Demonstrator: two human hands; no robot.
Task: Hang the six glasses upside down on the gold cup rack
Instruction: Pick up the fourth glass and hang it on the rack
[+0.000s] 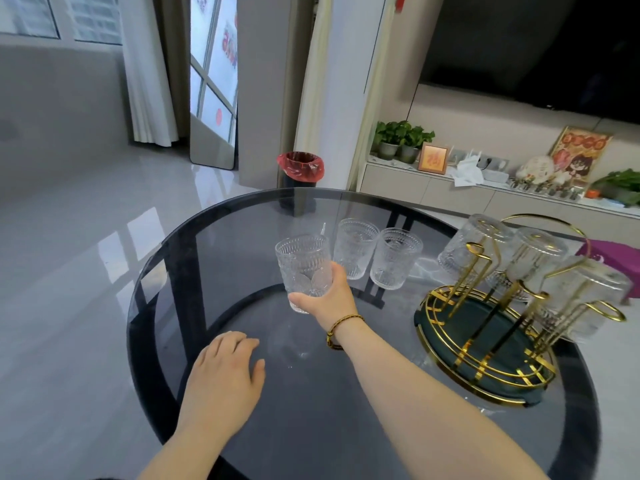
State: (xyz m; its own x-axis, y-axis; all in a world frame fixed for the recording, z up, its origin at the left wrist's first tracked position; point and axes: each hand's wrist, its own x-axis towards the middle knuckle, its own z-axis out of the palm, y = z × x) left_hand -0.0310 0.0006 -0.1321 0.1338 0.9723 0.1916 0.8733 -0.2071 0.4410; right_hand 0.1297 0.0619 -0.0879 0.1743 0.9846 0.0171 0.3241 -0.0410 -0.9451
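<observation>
My right hand [330, 297] grips a clear embossed glass [303, 268], upright and lifted a little above the round dark glass table [311, 410]. Two more upright glasses stand behind it, one [355, 247] beside the other [394, 258]. The gold cup rack [485, 348] with its dark green tray sits at the table's right side. Three glasses hang upside down on its prongs: one at the back left [467, 247], one in the middle [535, 254], one at the right [585, 296]. My left hand [228, 368] lies flat on the table, fingers spread, holding nothing.
A bin with a red liner [300, 169] stands on the floor beyond the table. A low cabinet [433, 192] with plants, frames and small items runs along the right wall under a dark screen. Glossy floor lies to the left.
</observation>
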